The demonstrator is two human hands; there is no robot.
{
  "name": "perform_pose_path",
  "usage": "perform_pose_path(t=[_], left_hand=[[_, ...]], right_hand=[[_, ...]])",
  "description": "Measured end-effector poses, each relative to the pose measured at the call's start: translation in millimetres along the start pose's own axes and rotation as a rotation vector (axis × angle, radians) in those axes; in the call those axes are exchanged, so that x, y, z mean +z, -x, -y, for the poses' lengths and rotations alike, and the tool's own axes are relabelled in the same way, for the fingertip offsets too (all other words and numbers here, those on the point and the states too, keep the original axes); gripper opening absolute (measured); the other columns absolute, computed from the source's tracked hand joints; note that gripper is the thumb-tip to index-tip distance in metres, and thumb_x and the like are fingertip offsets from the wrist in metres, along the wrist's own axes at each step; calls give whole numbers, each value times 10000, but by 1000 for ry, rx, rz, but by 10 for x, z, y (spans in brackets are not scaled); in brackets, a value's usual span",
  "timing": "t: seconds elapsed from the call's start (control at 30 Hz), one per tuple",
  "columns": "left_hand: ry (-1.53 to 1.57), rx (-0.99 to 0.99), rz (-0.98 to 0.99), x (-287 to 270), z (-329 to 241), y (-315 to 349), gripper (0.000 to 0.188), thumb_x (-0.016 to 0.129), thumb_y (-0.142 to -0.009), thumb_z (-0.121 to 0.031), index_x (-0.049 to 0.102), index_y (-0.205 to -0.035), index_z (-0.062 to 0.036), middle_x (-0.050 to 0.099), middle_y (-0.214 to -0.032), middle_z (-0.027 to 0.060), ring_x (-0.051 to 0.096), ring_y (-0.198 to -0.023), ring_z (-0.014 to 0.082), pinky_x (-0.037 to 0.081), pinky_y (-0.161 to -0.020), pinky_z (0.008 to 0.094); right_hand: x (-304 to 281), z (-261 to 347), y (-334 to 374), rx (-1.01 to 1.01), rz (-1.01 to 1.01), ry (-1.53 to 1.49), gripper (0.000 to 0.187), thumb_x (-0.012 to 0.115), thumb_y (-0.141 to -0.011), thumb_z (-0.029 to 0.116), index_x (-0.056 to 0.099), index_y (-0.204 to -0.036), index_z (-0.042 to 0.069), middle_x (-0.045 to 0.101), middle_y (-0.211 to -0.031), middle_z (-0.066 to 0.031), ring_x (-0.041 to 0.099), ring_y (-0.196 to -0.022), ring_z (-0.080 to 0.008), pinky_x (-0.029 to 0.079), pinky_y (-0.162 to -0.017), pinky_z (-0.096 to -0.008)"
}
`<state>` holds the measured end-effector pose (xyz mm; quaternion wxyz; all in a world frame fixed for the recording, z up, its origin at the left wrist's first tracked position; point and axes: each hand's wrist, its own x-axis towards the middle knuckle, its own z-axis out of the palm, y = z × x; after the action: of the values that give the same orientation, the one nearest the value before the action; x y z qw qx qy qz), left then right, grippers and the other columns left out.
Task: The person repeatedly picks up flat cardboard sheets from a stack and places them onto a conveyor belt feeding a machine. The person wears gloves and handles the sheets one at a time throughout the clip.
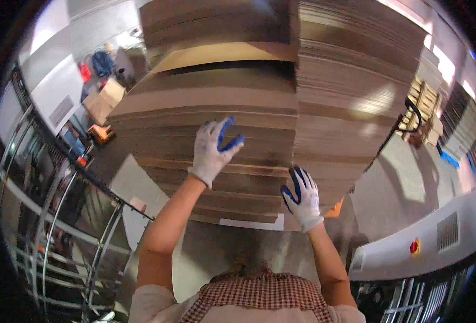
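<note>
Both my hands wear white work gloves with blue palms. My left hand (214, 148) is raised before the left stack of flat brown cardboard sheets (238, 97), thumb and fingers apart and nothing between them. Lower and to the right, my right hand (303, 197) has its fingers spread near the front of the stacks, also without anything in it. Whether either glove touches the cardboard I cannot tell. A taller stack of cardboard (351, 81) stands against the right side of the first. Partway up the left stack, a lighter sheet (227, 53) lies above a dark gap.
Metal roller frames (60, 215) run along the left. To the right stands a pale machine housing (426, 237) with a red button (414, 247). An orange pallet jack (102, 133) and open cartons (104, 99) sit at the far left; yellowish pallets (425, 102) stand far right.
</note>
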<state>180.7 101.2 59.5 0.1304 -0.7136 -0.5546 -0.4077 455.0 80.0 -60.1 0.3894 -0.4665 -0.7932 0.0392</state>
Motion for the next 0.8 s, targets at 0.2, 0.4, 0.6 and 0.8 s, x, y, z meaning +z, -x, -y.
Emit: perform_pose_path(t=[0.2,0.4,0.6,0.8], left_hand=[[-136,210,102,402,106,-776,616,725,-745,-466,565,-1217,-103,592,-1189,136,526,-1135,327,375,-1008,458],[-319,267,225,782,386,-1122,693,694,-733,-560,556,-1249,-118,572,-1243,122,507,-1183,301,328,-1059,440],[-256,177,349,816,424,-1218,716,682,-725,-598,558,-1268,-148,551,-1292,92,491,-1204,285,320,-1062,425],[-279,197,343,770,396,-1283,714,767,-659,-538,581,-1220,-138,599,-1200,98,546,-1118,299,407,-990,413]], right_hand=[[38,-19,-549,15,-189,77,640,675,-815,311,444,-1352,52,416,-1422,-156,375,-1308,-363,317,-1051,-470],[16,-83,-1030,-6,-219,146,601,667,-822,319,469,-1329,66,403,-1434,-147,351,-1326,-365,302,-1060,-478],[130,-318,-1196,-44,-210,201,574,668,-817,331,497,-1301,73,418,-1418,-137,353,-1320,-371,305,-1055,-495],[117,-334,-1224,-71,-185,329,537,671,-810,371,550,-1238,70,431,-1402,-125,352,-1322,-360,294,-1055,-518]])
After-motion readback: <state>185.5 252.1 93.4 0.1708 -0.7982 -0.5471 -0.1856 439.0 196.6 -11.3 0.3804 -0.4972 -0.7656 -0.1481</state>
